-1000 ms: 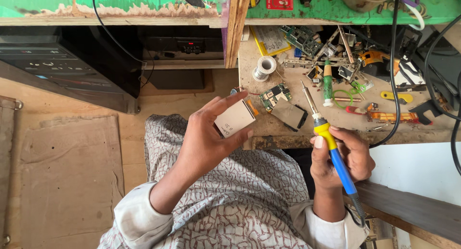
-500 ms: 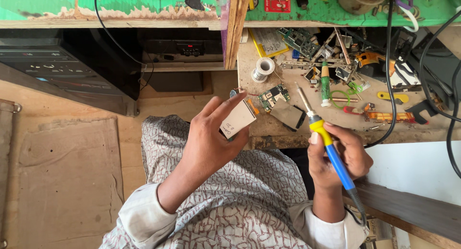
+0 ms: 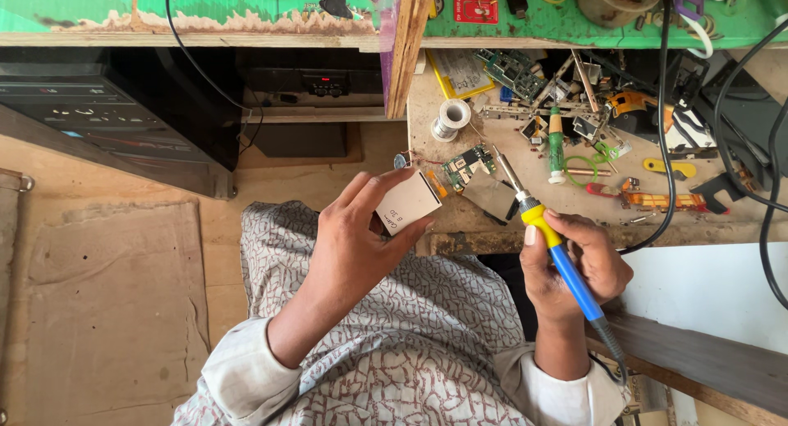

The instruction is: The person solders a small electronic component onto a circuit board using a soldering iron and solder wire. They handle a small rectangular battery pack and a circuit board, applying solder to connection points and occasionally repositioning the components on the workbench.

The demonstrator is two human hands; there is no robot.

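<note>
My left hand [image 3: 361, 245] holds a small flat silver battery pack [image 3: 408, 201] by its edges, above my lap and just left of the bench edge. Thin wires run from the pack toward a small green circuit board [image 3: 465, 165] on the bench. My right hand [image 3: 574, 266] grips a soldering iron [image 3: 552, 239] with a yellow and blue handle. Its metal tip [image 3: 505, 167] points up and left, close to the green board. The iron's cable leaves behind my right wrist.
The wooden bench [image 3: 460, 221] carries a solder spool [image 3: 450, 117], a green-handled tool [image 3: 556, 143], several boards, parts and black cables [image 3: 669, 188]. A black electronic unit [image 3: 107, 122] stands at the left. A wooden post [image 3: 408, 48] rises in the middle. My patterned garment [image 3: 386, 344] covers my lap.
Both hands have stayed almost still; the soldering iron's tip has shifted slightly left toward the green board. The battery pack remains in my left hand.
</note>
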